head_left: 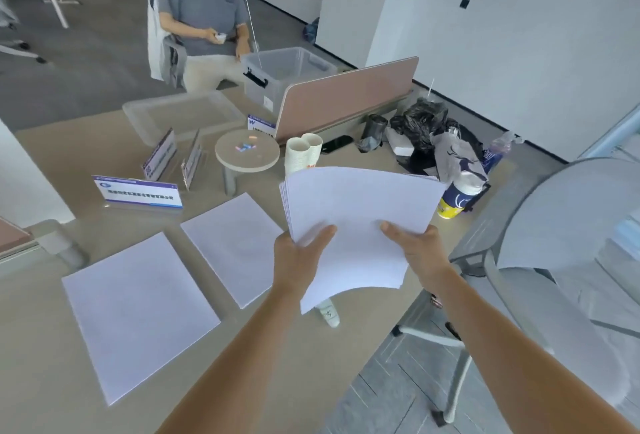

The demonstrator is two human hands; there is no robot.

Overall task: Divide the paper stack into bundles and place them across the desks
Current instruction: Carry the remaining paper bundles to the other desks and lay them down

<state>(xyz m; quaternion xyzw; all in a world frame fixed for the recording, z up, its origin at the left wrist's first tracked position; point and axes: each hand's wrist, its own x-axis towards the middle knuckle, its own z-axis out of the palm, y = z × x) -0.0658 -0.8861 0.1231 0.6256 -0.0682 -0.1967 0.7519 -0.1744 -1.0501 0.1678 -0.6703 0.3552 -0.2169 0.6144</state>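
Both-handed, paper stack point(356, 225) held above surface point(52, 381), left hand point(299, 260) grip and right hand point(417, 250) grip clamped on its near edge, two bundles point(138, 312) lay flat at left.

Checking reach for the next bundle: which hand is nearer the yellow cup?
Right. The right hand holds the paper stack just left of the yellow cup; the left hand is farther left.
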